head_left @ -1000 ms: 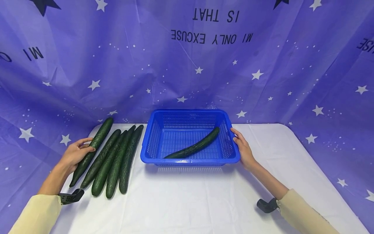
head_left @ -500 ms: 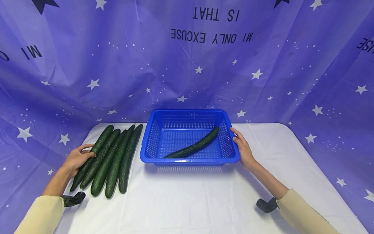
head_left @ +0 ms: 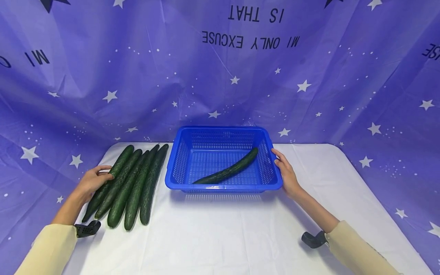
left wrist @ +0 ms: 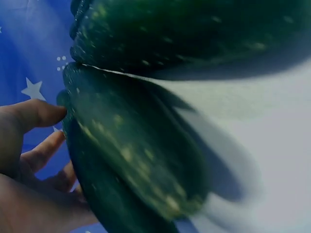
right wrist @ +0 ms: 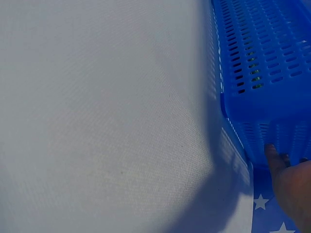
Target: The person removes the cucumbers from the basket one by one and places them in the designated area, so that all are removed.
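Note:
Several long dark green cucumbers [head_left: 135, 191] lie side by side on the left of the white table. My left hand [head_left: 91, 183] is over the leftmost cucumber [head_left: 121, 160]. In the left wrist view, the thumb [left wrist: 46, 112] and fingertips touch that cucumber's side without wrapping round it. A blue perforated basket [head_left: 223, 187] stands in the middle, and one curved cucumber [head_left: 230, 171] lies slantwise inside. My right hand [head_left: 288, 177] rests against the basket's right side. Its fingers press on the outer wall in the right wrist view; some are hidden.
A purple star-printed cloth [head_left: 220, 84] hangs behind the table and at both sides. White tablecloth [head_left: 213, 236] spreads in front of the basket and to its right. Black wrist mounts [head_left: 87, 228] sit at both sleeves.
The leftmost cucumber, held raised a second ago, has come down beside the others. My left hand has since lifted slightly from it. The right hand and basket have stayed put.

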{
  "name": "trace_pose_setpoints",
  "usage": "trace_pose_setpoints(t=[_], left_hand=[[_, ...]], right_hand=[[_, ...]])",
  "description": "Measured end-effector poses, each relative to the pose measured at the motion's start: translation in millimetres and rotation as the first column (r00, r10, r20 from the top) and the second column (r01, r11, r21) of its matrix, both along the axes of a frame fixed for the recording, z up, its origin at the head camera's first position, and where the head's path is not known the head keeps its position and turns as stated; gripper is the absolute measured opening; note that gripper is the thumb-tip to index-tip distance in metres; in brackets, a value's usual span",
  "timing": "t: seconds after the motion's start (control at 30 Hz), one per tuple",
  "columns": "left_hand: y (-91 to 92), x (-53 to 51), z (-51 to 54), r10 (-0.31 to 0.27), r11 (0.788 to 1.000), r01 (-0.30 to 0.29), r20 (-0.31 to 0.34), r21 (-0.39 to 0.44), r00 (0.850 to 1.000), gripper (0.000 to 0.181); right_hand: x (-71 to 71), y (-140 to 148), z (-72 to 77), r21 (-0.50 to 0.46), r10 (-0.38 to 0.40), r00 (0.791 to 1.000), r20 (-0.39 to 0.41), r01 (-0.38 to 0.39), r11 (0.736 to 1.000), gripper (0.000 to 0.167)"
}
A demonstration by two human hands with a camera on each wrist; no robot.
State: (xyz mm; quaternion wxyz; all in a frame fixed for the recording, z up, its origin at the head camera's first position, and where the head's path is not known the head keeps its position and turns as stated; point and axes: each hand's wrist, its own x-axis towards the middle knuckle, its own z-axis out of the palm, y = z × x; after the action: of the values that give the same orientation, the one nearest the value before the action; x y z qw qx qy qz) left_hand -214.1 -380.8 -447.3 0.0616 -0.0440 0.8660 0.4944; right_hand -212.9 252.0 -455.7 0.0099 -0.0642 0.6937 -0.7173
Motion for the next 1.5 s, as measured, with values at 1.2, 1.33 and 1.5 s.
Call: trace_pose_setpoints(t=[1.2, 1.33, 1.5], left_hand=[[258.0, -37.1, 86.7, -0.425, 0.902, 0.429, -0.084, 0.047, 0.901, 0.045], [285.0, -40.6, 81.8, -0.473, 0.876, 0.475, -0.041, 0.084, 0.880, 0.046], [308.4, -45.5, 76.8, -0.507, 0.860, 0.502, 0.046, 0.090, 0.861, 0.044]], right_hand=[[-1.0, 1.5, -3.4, -0.013, 0.007, 1.000, 0.011, -0.007, 1.000, 0.049], [-1.4, 1.4, -3.2, -0.010, 0.006, 1.000, 0.008, -0.006, 1.000, 0.049], [-1.6, 0.8, -2.1, -0.019, 0.011, 1.000, 0.006, -0.011, 1.000, 0.049]])
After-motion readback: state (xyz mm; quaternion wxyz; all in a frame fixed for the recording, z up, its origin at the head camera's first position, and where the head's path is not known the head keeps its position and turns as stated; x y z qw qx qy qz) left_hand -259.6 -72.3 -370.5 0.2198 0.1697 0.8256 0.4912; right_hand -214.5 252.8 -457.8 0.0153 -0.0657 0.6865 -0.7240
